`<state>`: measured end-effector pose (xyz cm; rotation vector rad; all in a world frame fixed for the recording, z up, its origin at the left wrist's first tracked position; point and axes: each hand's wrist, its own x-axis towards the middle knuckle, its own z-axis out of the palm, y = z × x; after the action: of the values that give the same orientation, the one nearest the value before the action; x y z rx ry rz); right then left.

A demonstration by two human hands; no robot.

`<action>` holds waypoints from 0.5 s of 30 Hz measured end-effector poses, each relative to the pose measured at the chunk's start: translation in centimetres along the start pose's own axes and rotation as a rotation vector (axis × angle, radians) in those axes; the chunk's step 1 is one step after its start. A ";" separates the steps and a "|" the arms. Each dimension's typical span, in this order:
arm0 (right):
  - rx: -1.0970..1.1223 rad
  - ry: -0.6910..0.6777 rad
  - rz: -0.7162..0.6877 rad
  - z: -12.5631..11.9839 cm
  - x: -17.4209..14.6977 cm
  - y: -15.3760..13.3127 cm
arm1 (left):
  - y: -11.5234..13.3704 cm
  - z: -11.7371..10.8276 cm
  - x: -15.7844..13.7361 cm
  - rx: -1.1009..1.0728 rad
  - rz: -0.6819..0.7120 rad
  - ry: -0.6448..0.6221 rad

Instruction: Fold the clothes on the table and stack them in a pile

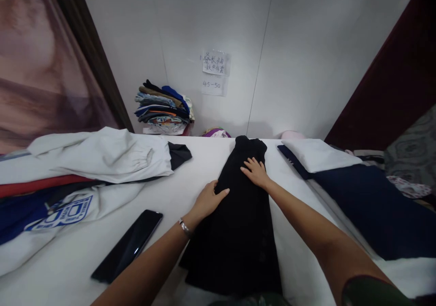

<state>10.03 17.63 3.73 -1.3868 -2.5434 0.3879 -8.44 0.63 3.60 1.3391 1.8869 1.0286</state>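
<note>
A black garment (243,233) lies lengthwise on the white table in front of me, folded into a long narrow shape with its wider end near my body. My right hand (256,173) rests flat on its upper part, fingers spread. At the garment's left edge is my left hand (208,199), with the thumb stretched out over the fabric and the other fingers along the edge, partly hidden. A silver bracelet (185,228) circles my left wrist. Left of that arm, a black phone (129,244) lies on the table.
White, red and blue garments (98,156) are heaped at the left. Folded navy and white clothes (378,206) lie at the right. Against the wall stands a stack of folded clothes (163,106). Handwritten paper signs (215,72) hang on the wall behind the table (170,192).
</note>
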 end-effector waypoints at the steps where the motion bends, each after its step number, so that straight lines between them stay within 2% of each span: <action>1: 0.003 0.015 -0.060 0.4 -1.6 -0.5 | -0.2 0.0 -0.5 0.003 0.014 -0.019; 3: 0.023 0.016 -0.144 1.1 -4.4 -1.5 | -0.6 0.2 -1.1 0.048 -0.007 -0.056; 5: 0.057 -0.011 -0.171 1.5 -6.7 -2.5 | -0.6 0.3 -1.0 0.071 -0.085 -0.075; 7: 0.093 -0.049 -0.174 1.6 -8.4 -3.6 | -0.4 0.1 -0.4 -0.003 -0.133 -0.091; 10: 0.135 -0.121 -0.207 1.5 -10.4 -5.3 | -0.2 -0.8 0.6 -0.152 -0.095 -0.090; 12: 0.126 -0.163 -0.259 1.7 -11.5 -6.3 | -0.5 -1.5 1.0 -0.122 -0.095 -0.083; 15: 0.074 -0.196 -0.310 2.1 -12.5 -7.3 | -1.5 -2.1 1.0 -0.014 -0.168 -0.111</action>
<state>10.20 3.03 3.35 -0.9479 -2.8091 0.5772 -11.19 0.77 3.36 1.1824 1.8698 0.8643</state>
